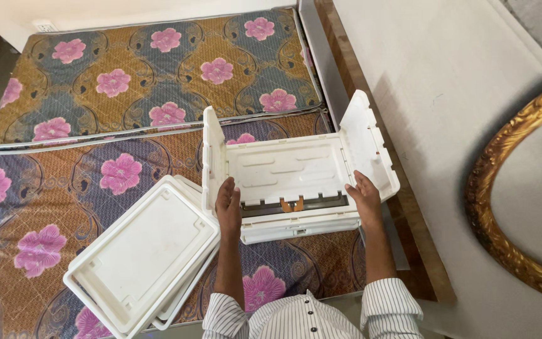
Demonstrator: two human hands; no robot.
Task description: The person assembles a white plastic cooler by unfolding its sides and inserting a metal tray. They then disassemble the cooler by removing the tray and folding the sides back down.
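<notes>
Both hands rest on a white moulded plastic panel assembly (290, 172), a flat ribbed base with two hinged side flaps standing up at either end, lying on a quilted mattress with pink flowers on a brown and blue pattern (45, 213). The left hand (227, 210) lies flat with its fingers spread along the near-left corner where the left flap (212, 157) rises; the right hand (365, 201) lies flat at the near-right corner below the right flap (365, 141). Neither hand is closed round anything: both press or steady with open palms. Between them, along the near edge, runs a dark slot with a small orange clip (292, 204). The likely trouble is that the upright flaps, unheld, could fold inward onto the fingers or flop outward, the right one towards the wooden bed edge (409, 207). The soft mattress gives under pressure, so the base could tilt and hinges or latches misalign. A stack of white rectangular plastic trays (145, 257) lies just beside the left forearm, and a careless elbow could shove it
</notes>
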